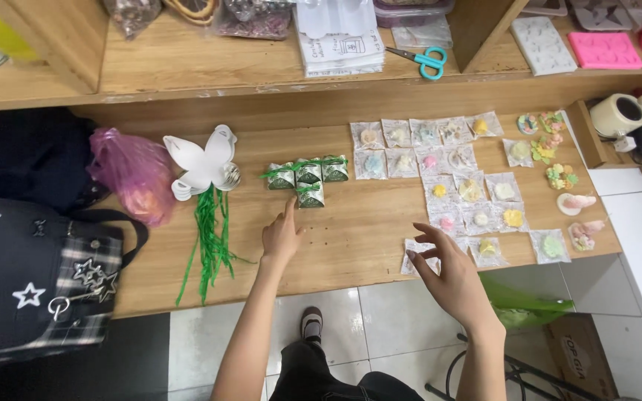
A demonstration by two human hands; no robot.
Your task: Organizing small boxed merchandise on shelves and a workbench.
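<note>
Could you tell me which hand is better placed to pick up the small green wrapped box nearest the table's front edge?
The left hand. Its index finger already points at the nearest green box, almost touching it. The right hand hovers open near the clear packets, farther away.

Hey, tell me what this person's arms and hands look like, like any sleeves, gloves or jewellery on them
Both forearms are bare: no sleeves reach into view, and no gloves. The left hand and the right hand show no rings, bracelets or watch that I can make out. The fingers are slim; the nails are too small in the picture to judge. Below, dark trousers and a dark shoe with a light strap show.
</note>
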